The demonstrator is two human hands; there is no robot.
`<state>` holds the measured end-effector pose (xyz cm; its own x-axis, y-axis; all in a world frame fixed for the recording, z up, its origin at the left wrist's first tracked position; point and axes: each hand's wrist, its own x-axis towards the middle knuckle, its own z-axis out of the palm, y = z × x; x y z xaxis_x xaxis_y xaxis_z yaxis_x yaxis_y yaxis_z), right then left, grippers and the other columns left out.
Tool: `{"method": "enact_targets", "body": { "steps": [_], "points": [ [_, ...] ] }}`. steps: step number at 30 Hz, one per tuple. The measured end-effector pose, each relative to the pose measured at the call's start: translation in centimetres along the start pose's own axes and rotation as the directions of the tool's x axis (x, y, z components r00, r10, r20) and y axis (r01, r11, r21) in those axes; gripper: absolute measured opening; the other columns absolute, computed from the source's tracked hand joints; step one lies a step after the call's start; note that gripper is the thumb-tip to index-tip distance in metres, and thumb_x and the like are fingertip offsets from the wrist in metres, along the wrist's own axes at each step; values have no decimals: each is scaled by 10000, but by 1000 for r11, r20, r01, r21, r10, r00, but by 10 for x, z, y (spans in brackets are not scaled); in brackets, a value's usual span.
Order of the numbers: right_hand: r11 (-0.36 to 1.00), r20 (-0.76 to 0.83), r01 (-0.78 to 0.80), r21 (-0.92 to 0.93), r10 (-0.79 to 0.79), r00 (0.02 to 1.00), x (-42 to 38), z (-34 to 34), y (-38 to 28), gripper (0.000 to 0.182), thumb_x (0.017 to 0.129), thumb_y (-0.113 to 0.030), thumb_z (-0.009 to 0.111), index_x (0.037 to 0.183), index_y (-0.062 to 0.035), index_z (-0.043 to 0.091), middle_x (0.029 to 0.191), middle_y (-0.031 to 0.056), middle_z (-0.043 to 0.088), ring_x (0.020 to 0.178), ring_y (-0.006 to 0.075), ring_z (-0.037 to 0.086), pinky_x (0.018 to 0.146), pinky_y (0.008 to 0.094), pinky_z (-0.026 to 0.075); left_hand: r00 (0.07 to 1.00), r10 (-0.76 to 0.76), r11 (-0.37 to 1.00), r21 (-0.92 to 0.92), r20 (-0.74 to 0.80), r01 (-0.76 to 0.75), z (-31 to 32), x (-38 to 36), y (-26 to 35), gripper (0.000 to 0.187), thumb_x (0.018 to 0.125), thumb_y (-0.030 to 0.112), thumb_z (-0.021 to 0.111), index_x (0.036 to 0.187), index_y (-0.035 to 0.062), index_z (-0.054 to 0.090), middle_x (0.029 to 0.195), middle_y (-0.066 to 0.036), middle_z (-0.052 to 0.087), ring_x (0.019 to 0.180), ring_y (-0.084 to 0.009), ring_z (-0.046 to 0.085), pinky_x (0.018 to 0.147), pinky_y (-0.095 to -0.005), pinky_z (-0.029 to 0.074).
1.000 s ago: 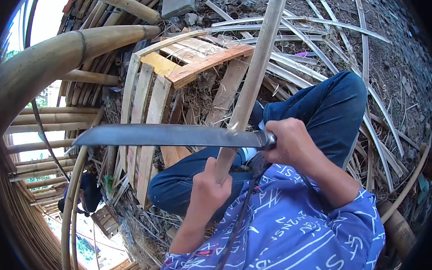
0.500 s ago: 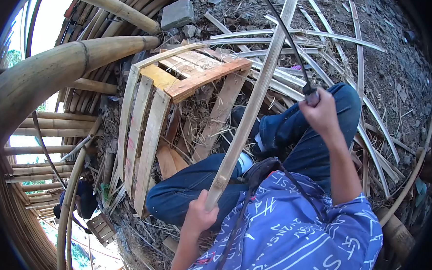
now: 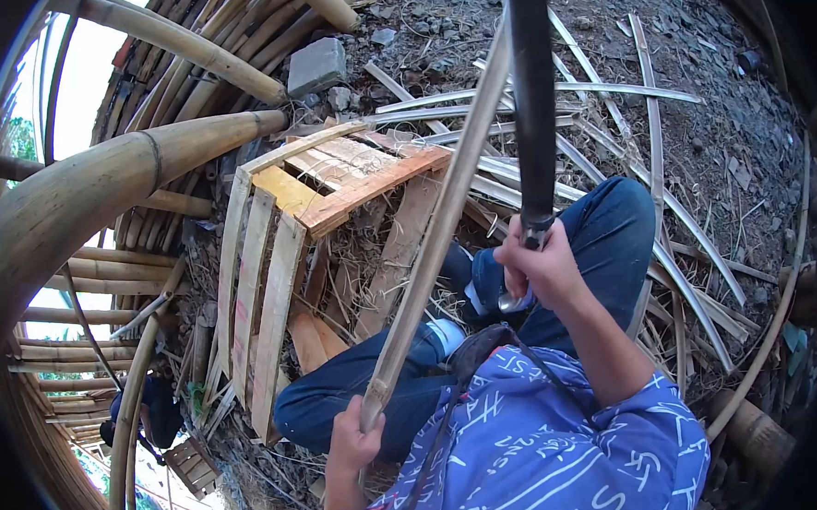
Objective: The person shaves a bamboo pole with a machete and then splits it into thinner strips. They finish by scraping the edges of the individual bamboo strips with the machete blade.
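My left hand (image 3: 355, 442) is closed round the lower end of a long split bamboo strip (image 3: 435, 233), which slants up and away past my legs. My right hand (image 3: 548, 262) grips a machete (image 3: 532, 114) by its handle. Its dark blade points up, with the flat side facing me, and overlaps the far end of the strip in this view. A slatted wooden crate (image 3: 281, 281) stands on the ground just left of the strip, close to my knee. Thin shavings lie on and around the crate.
Several split bamboo strips (image 3: 653, 129) lie across the ground ahead and to the right. A concrete block (image 3: 317, 65) sits beyond the crate. Thick bamboo poles (image 3: 107, 184) fill the left side. At lower left a person (image 3: 153, 408) bends near another crate (image 3: 194, 468).
My right hand has come down and left with the machete, whose blade has swung nearer the strip and turned its flat side to view. My left hand keeps its hold on the strip.
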<state>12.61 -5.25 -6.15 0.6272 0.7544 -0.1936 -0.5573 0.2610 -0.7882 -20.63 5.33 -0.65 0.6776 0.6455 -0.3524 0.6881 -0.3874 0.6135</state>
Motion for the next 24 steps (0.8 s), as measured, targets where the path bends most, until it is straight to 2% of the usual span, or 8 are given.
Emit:
{"method": "enact_targets", "body": {
  "steps": [2,6,8,13,17,20,22,24],
  "points": [
    [985,3,-134,-111,135,991,-8,2,1,208,776,-13,662,674,-39,482,472,50,519,351,119,502,330,255,376,999,-17,1000,1,-37,17,-4,1,3,153,780,53,634,807,4,492,608,-196,539,570,-383,606,493,-371,428],
    [958,69,-171,-228,191,979,-13,-3,16,201,782,-29,662,681,-31,488,476,50,523,357,117,505,332,264,383,993,12,997,72,-115,-4,-16,3,-2,175,744,52,655,742,19,483,566,-179,513,529,-362,593,472,-355,420],
    [965,97,-157,-211,181,979,-13,-1,16,197,794,-38,654,690,-31,486,477,53,524,354,120,502,333,265,384,984,37,990,138,-173,-13,-23,2,-2,203,723,54,680,707,29,479,559,-168,514,522,-354,593,471,-351,421],
    [995,10,17,102,-18,1000,-7,1,12,201,807,-27,627,698,-31,458,467,51,487,339,130,472,342,261,386,955,92,966,256,-281,-18,-41,-10,-42,287,671,107,719,618,30,447,554,-187,500,521,-380,565,465,-365,418],
    [989,-9,21,146,-20,1000,-6,-8,-1,206,797,-10,618,684,-44,450,464,49,474,341,127,470,352,265,394,927,164,948,313,-338,-53,-51,-21,-61,296,628,92,701,592,42,412,521,-184,454,494,-391,534,449,-379,396],
    [997,14,-3,73,2,1000,-10,-12,-5,206,788,-8,620,676,-44,450,462,49,476,341,128,472,346,265,390,934,121,936,353,-336,5,-58,-24,-50,311,628,82,694,584,41,390,514,-180,439,486,-386,528,450,-376,393],
    [999,22,-26,38,25,999,-10,-14,0,204,785,-5,618,674,-45,452,463,50,479,340,129,473,342,266,387,934,99,939,344,-345,28,-61,-26,-55,344,636,142,719,601,45,391,507,-162,427,466,-368,512,454,-376,389],
    [999,35,-47,1,47,998,-11,-13,3,201,781,-2,617,673,-46,453,464,51,483,339,129,473,337,268,384,926,149,955,294,-347,-43,-64,-27,-63,454,689,332,752,627,48,403,501,-134,420,448,-331,501,453,-374,382]
  ]
}}
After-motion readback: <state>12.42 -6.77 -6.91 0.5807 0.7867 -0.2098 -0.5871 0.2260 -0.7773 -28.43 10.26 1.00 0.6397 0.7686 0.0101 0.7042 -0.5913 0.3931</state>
